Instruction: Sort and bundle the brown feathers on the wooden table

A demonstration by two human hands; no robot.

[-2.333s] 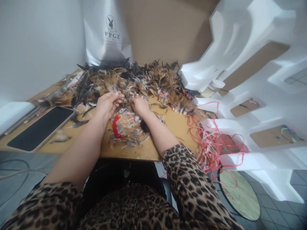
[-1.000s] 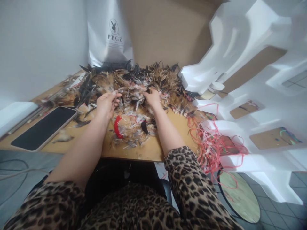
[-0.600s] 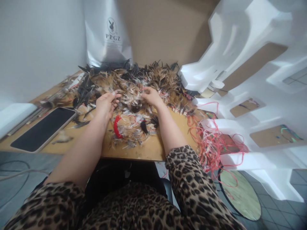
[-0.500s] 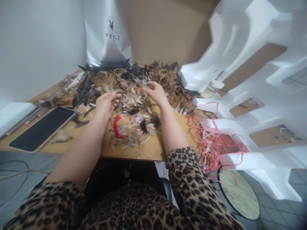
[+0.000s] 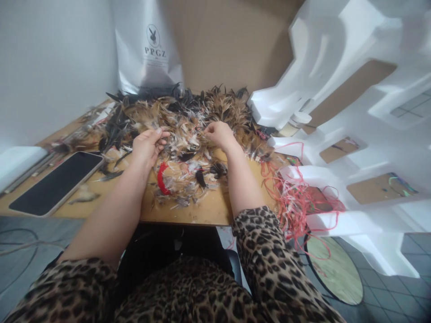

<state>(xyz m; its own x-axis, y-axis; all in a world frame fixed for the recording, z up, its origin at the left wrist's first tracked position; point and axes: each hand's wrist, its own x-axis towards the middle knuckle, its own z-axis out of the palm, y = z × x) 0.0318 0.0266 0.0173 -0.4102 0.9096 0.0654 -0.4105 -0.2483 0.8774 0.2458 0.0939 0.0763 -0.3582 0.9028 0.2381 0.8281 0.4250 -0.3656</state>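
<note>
L hand [image 5: 144, 147] over table, nr left edge of mixed brown/pale feathers [image 5: 183, 137]; thumb & fingertips drawn together, other fingers curled. Feather bits right at tips, but can't tell if any is pinched. R hand [image 5: 220, 135] across from it, at right edge of same feathers; fingers bent in twd thumb, tips at the plumes. Grip unclear, contents too blurred to say.

Feathers lie btwn the two hands, just R of L fingertips & just L of R fingertips, running on into the big feather heap [image 5: 230, 107] at back. Heap mostly brown, w/ black plumes [image 5: 114, 128] on L side.

Nearer the body, below & btwn hands: loose scrap pile [image 5: 182, 188], w/ red strip [image 5: 163, 178] at its L side & black tuft [image 5: 200, 177] toward its R. Pile apart from both hands; R forearm passes just beside it.

Table [image 5: 215, 213] otherwise: phone [image 5: 55, 184], dark screen up, well L of L hand; small pale tuft [image 5: 84, 194] just beside it. Pink cord tangle [image 5: 296, 204] off R side, against white foam [image 5: 296, 175]. Silver bag [image 5: 148, 58] stands upright behind heap.
</note>
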